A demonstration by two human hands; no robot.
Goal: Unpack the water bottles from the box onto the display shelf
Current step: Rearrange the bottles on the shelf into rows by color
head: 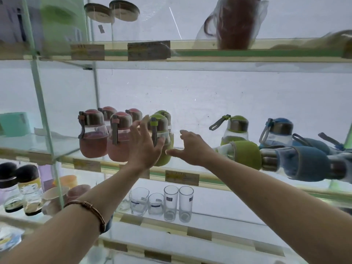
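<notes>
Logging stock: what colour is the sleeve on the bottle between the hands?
Green sleeve, head view.

Both bare forearms reach up and forward from the bottom corners, converging toward the middle. The left hand [143,143] is raised with the palm facing away, fingers spread and pointing upward, the thumb out to the right. A coppery bangle [89,210] circles the left forearm (well down from the wrist, nearer the elbow). The right hand [187,147] sits just beside the left, a little lower, its back turned up, fingers loosely curled forward and the thumb stretched left toward the other hand. Neither hand's grip is closed on anything; both are slack and open, the two close but apart.
</notes>
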